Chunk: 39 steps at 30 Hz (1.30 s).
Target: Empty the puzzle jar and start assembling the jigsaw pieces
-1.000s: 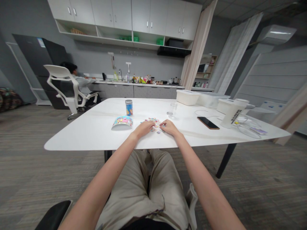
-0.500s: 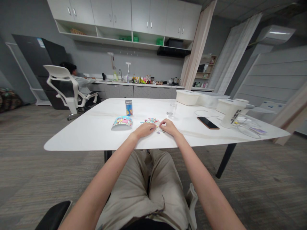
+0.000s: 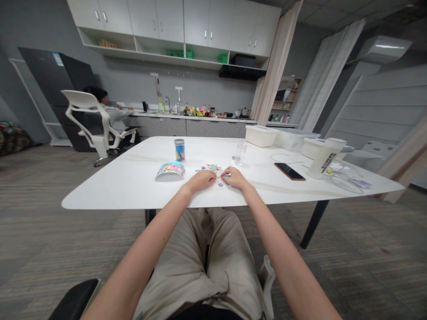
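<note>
My left hand (image 3: 200, 180) and right hand (image 3: 236, 178) rest on the puzzle pieces (image 3: 211, 168) near the table's (image 3: 126, 182) front edge, fingers curled; pinching or not, I cannot tell. Behind stands a lidded tin (image 3: 179, 150); the cup's (image 3: 323, 163) print is unreadable.

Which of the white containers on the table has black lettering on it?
The tall white cup, standing just right of the dark phone. The low lidded box and the round tub behind the cup show no print.
</note>
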Tool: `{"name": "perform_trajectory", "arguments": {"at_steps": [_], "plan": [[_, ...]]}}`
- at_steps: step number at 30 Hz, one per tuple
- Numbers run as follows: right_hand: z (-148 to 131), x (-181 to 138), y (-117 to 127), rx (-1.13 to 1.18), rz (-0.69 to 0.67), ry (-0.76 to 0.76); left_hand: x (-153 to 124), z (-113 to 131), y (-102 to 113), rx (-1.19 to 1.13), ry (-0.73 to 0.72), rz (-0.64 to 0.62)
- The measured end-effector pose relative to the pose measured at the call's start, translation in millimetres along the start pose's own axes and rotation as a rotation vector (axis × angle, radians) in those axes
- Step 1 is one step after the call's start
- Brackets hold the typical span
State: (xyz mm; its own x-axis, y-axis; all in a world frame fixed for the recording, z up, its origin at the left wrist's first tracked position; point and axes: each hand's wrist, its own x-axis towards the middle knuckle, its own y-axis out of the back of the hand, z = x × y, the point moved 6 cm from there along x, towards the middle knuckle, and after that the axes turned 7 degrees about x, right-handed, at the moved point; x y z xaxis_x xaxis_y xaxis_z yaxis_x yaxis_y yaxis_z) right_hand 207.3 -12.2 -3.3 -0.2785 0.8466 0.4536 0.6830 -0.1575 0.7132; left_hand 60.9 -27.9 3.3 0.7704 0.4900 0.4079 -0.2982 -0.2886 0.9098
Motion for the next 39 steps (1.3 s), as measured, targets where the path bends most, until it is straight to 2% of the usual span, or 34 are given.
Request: {"name": "perform_trajectory", "arguments": {"at_steps": [5, 11, 16, 22, 27, 30, 39], "plan": [[-3, -2, 0, -0.032, -0.036, -0.027, 0, 1, 4, 0.043, 0.019, -0.003], [-4, -3, -1, -0.081, -0.065, -0.052, -2, -5, 15, 0.170, 0.178, 0.060], [-3, -2, -2, -0.093, -0.054, -0.027, -1, -3, 14, 0.231, 0.195, 0.000], [0, -1, -4, -0.057, -0.044, -0.011, 0, -1, 17, 0.164, 0.180, 0.030], [3, 1, -1, -0.028, 0.035, 0.040, -1, 6, 10, 0.018, 0.008, 0.015], [4, 1, -1, -0.033, 0.028, 0.036, -2, 7, 6, -0.030, -0.039, 0.007], [0, 0, 0, -0.029, 0.004, 0.041, -2, 2, 4, -0.017, 0.040, -0.020]]}}
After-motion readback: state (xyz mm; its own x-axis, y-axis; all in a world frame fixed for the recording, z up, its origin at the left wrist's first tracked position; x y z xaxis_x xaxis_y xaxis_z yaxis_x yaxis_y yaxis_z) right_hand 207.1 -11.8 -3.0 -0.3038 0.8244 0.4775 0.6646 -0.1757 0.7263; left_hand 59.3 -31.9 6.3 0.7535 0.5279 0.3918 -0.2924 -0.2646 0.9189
